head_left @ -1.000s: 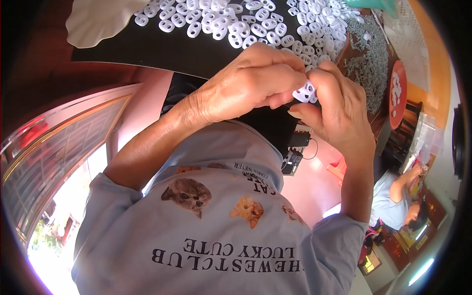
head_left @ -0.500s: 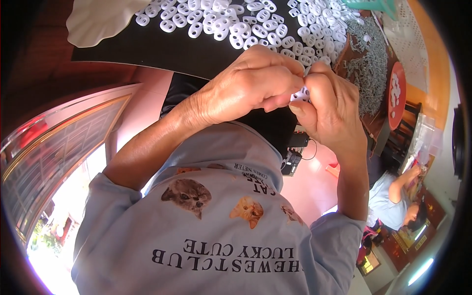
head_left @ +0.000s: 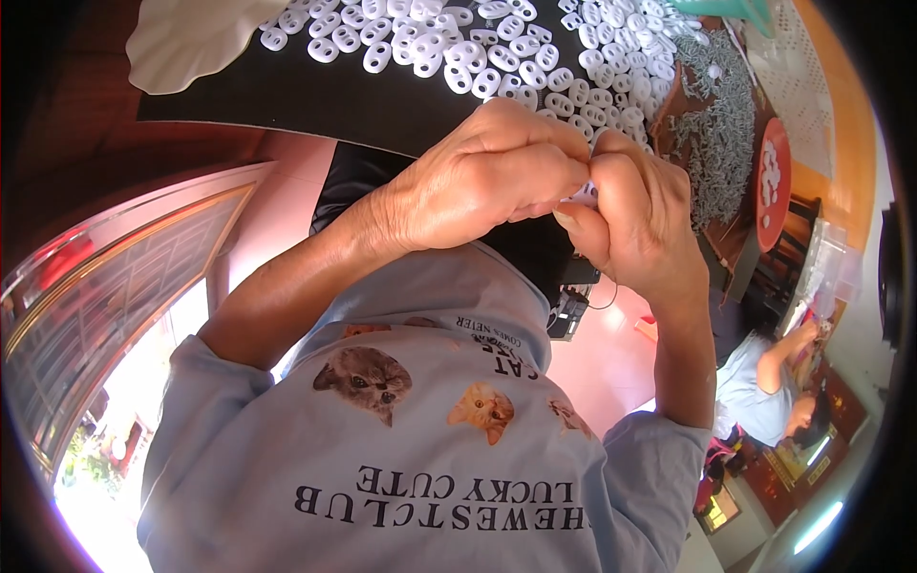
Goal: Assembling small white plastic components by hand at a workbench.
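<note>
Hands meet at the centre of the view, fingertip to fingertip, with a small white plastic piece (head_left: 585, 194) pinched in the seam between them. The left hand (head_left: 487, 181) is curled narrow, its fingers folded down over the piece from the left side; the right hand (head_left: 635, 224) is likewise closed narrow, thumb and forefinger clamped on the piece from the right. Only a sliver of white shows between the two sets of fingertips — the long axis of the piece cannot be determined, nor whether a second part is being fitted to it. Both hands are in contact with the piece, so neither is nearer; the piece lies at the right edge of the left hand and at the upper left edge of the right hand. Just beyond the knuckles of both hands lies a black mat (head_left: 315, 91) carrying a spread of loose white oval pieces (head_left: 449, 43), each with two holes. Beyond and to the right of the right hand sits a heap of small grey metal parts (head_left: 716, 124) — well apart from the fingers. A red disc (head_left: 772, 181) stands beside that heap.
</note>
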A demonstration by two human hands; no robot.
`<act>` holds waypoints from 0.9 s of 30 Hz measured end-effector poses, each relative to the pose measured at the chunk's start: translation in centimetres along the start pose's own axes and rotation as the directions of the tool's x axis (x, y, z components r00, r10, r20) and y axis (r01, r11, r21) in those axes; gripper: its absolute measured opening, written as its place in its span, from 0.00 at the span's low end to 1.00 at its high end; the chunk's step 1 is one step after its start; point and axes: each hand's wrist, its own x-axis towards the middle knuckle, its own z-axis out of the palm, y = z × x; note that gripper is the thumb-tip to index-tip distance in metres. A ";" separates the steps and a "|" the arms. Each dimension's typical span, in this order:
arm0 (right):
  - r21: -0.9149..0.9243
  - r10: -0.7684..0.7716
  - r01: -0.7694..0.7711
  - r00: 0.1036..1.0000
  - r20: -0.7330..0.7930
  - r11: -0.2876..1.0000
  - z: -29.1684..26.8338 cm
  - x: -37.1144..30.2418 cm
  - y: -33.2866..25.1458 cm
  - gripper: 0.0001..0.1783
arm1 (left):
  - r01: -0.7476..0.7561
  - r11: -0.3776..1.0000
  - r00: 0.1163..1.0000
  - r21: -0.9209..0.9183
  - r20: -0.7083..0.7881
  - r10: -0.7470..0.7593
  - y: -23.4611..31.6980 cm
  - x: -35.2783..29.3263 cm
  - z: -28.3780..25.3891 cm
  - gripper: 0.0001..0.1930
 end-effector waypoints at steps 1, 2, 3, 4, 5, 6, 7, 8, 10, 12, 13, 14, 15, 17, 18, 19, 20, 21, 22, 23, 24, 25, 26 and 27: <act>0.000 0.001 -0.001 1.000 0.000 1.000 -0.1 -0.2 -0.1 0.23 | 0.007 1.000 1.000 -0.008 -0.008 -0.007 0.0 0.0 0.1 0.05; -0.012 0.034 -0.034 0.998 0.051 0.999 -0.2 -0.5 -0.2 0.20 | 0.015 1.000 1.000 -0.015 -0.016 -0.015 0.1 0.0 0.2 0.04; -0.024 0.068 -0.066 0.992 0.102 0.998 -0.3 -0.7 -0.3 0.19 | 0.023 0.999 0.999 -0.022 -0.025 -0.023 0.1 0.1 0.3 0.04; -0.024 0.068 -0.066 0.993 0.101 0.998 -0.3 -0.7 -0.4 0.19 | 0.030 0.999 0.999 -0.029 -0.033 -0.031 0.2 0.1 0.3 0.05; -0.034 0.076 -0.072 0.990 0.116 0.997 -0.3 -0.7 -0.4 0.19 | 0.038 0.999 0.998 -0.035 -0.041 -0.040 0.3 0.2 0.4 0.06; -0.045 0.084 -0.079 0.988 0.131 0.996 -0.4 -0.8 -0.4 0.19 | 0.046 0.998 0.998 -0.042 -0.048 -0.048 0.3 0.2 0.5 0.07; -0.043 0.084 -0.079 0.988 0.131 0.996 -0.4 -0.8 -0.4 0.19 | 0.055 0.997 0.997 -0.048 -0.057 -0.057 0.4 0.3 0.5 0.08; -0.062 0.087 -0.079 0.986 0.143 0.995 -0.3 -0.8 -0.4 0.18 | 0.063 0.996 0.996 -0.055 -0.066 -0.067 0.5 0.3 0.6 0.09; -0.081 0.094 -0.083 0.984 0.154 0.993 -0.1 -0.6 -0.2 0.17 | 0.081 0.994 0.993 -0.070 -0.081 -0.087 0.5 0.4 0.8 0.11; 0.012 -0.032 0.032 0.997 -0.064 0.999 0.6 0.1 0.2 0.21 | 0.101 0.985 0.991 -0.138 -0.073 -0.112 0.5 0.6 0.9 0.11; 0.012 -0.029 0.029 0.998 -0.064 0.999 0.7 0.2 0.4 0.21 | 0.117 0.972 0.989 -0.203 -0.066 -0.133 0.5 0.8 0.9 0.11; 0.027 -0.028 0.030 0.997 -0.071 0.999 0.7 0.2 0.4 0.20 | 0.119 0.972 0.989 -0.204 -0.064 -0.135 0.7 0.9 0.9 0.11; 0.043 -0.027 0.030 0.997 -0.078 0.999 0.7 0.1 0.5 0.20 | 0.243 0.925 0.962 -0.292 -0.053 -0.269 1.0 1.0 1.0 0.11; 0.048 -0.025 0.029 0.997 -0.076 0.998 0.7 0.2 0.4 0.19 | 0.360 0.855 0.916 -0.374 -0.033 -0.400 1.1 0.9 1.0 0.11; 0.050 -0.024 0.028 0.997 -0.072 0.998 0.7 0.3 0.4 0.19 | 0.303 0.895 0.940 -0.327 -0.055 -0.338 0.9 0.8 1.0 0.11; 0.052 -0.022 0.026 0.997 -0.073 0.998 0.7 0.2 0.4 0.19 | 0.244 0.929 0.959 -0.277 -0.071 -0.273 0.8 0.7 1.0 0.11; 0.052 -0.031 0.034 0.997 -0.069 0.998 0.7 0.2 0.5 0.19 | 0.247 0.929 0.959 -0.277 -0.070 -0.275 0.8 0.6 1.2 0.11; 0.053 -0.039 0.042 0.997 -0.064 0.998 0.8 0.2 0.5 0.18 | 0.219 0.946 0.963 -0.239 -0.106 -0.249 0.8 0.5 1.4 0.11; 0.053 -0.037 0.041 0.997 -0.064 0.998 0.8 0.2 0.5 0.18 | 0.190 0.961 0.965 -0.200 -0.141 -0.220 0.8 0.5 1.5 0.11; 0.045 -0.026 0.029 0.997 -0.068 0.999 0.9 0.2 0.5 0.18 | 0.190 0.961 0.965 -0.201 -0.139 -0.220 0.8 0.6 1.4 0.11; 0.037 -0.015 0.018 0.997 -0.072 0.999 0.9 0.2 0.4 0.18 | 0.144 0.981 0.981 -0.128 -0.112 -0.159 0.6 0.8 1.0 0.11; 0.037 -0.017 0.020 0.997 -0.073 0.999 0.8 0.2 0.5 0.18 | 0.093 0.994 0.992 -0.054 -0.082 -0.097 0.6 0.9 0.8 0.12; 0.091 0.009 -0.004 0.998 -0.056 0.996 0.7 0.0 0.5 0.16 | 0.092 0.994 0.992 -0.052 -0.083 -0.096 0.7 0.9 0.8 0.12; 0.144 0.035 -0.029 0.999 -0.036 0.989 0.5 -0.1 0.6 0.15 | 0.179 0.975 0.978 -0.129 -0.088 -0.191 1.0 0.7 1.0 0.12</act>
